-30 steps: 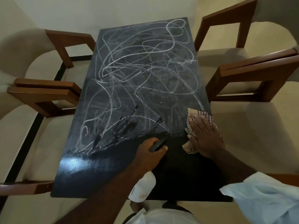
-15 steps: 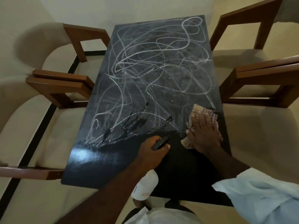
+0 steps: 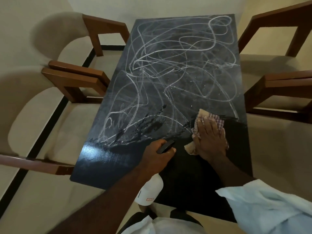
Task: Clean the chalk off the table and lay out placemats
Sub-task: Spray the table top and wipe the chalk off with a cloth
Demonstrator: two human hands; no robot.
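This looks like a home dining room. A long dark table (image 3: 168, 68) runs out towards a plain cream wall (image 3: 152, 5). Padded cream armchairs (image 3: 67, 122) with brown wooden arms (image 3: 76, 78) sit in pairs along both its long edges. The pale floor (image 3: 42, 208) has a black strip.

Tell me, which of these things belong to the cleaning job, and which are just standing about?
In the job:
chalk scribbles
black table
checked cloth, pressed flat by the right hand
white spray bottle, gripped by the left hand

Just standing about:
wooden-armed chairs along both sides

No placemats are in view.
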